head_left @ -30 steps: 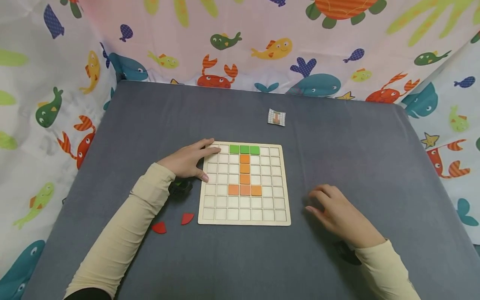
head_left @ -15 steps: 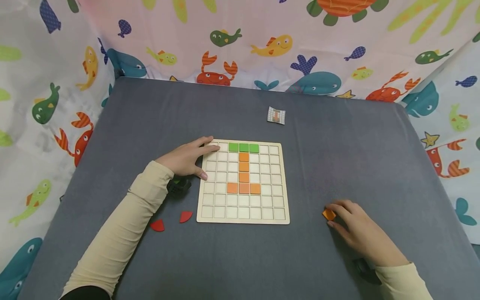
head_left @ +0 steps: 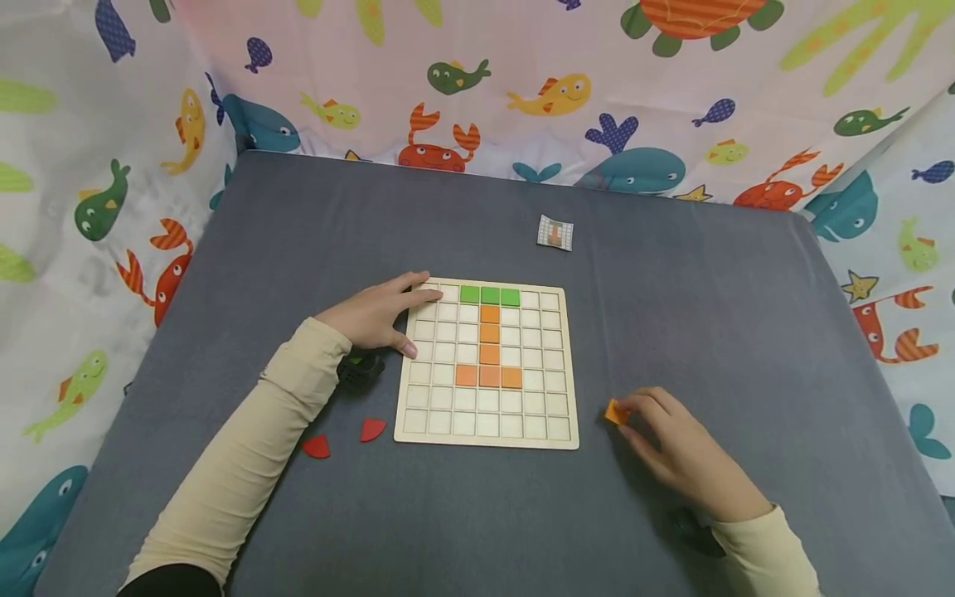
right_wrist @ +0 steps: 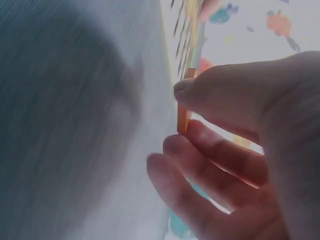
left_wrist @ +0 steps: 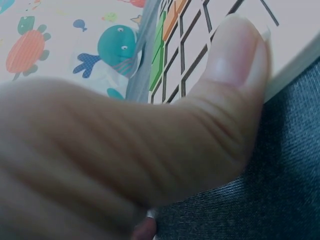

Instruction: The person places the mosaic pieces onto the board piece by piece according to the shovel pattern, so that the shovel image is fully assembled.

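Observation:
My left hand (head_left: 376, 313) rests at the left edge of a wooden grid board (head_left: 487, 434), fingers spread over its top left corner. The thumb touches the board's left edge; it fills much of the left wrist view. In the grid sit three green tiles (head_left: 490, 295) along the top row. Below them a column of orange tiles (head_left: 489, 333) runs down to a row of three orange ones. Right of the board my right hand (head_left: 682, 452) pinches an orange tile (head_left: 615, 412) between thumb and fingers, its flat side tilted; the right wrist view shows this tile (right_wrist: 183, 112) nearly edge-on.
Two red quarter-round pieces (head_left: 345, 438) lie left of the board's lower corner. A small card with a printed pattern (head_left: 555, 233) lies behind the board. A grey cloth (head_left: 709, 315) covers the table, and a curtain with sea animals (head_left: 492, 50) hangs around it.
My right hand went down and right, picked up an orange tile, then came back left toward the board with it. The left hand stays at the board.

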Available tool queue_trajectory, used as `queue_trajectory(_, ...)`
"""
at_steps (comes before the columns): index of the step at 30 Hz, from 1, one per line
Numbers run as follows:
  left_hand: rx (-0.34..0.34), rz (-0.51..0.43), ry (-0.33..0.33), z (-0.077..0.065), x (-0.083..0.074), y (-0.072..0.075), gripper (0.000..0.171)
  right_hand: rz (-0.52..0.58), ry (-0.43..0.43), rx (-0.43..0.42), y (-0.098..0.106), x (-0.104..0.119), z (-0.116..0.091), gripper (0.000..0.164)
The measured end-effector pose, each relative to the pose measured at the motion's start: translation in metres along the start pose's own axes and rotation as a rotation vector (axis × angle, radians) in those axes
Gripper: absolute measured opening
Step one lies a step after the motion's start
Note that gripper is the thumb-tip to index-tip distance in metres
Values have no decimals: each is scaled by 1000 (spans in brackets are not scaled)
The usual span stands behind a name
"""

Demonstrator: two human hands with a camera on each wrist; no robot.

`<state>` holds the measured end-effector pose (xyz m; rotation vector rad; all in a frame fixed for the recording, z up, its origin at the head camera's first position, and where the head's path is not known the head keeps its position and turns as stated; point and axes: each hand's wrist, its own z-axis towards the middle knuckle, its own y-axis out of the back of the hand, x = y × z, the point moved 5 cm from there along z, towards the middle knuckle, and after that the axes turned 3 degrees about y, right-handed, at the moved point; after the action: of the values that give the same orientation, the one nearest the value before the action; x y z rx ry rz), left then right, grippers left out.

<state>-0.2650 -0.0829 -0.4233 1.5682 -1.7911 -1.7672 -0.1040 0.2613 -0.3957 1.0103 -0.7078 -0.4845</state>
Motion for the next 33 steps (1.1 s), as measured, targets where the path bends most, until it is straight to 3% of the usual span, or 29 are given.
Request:
queue_trajectory(2,3,-1,5,0,0,0,93,31,52,-14,-6,10,11,38)
queue_trajectory(6,3,1,7,1,1,0,93,99,97,60,-19,28,34,11)
queue_trajectory(9,4,1,9,1,1,0,93,136,98,137,-26,38,51,26)
queue_trajectory(17,6,6,9,0,-1,0,93,138,207,147,-43,55,88,19)
queue_trajectory(24,7,11,5,1,-1,-1,91,171,240,170,-60,58,100,14)
queue_trajectory(33,10,10,11,1,1,0,92,49,264,142,-69,57,105,9)
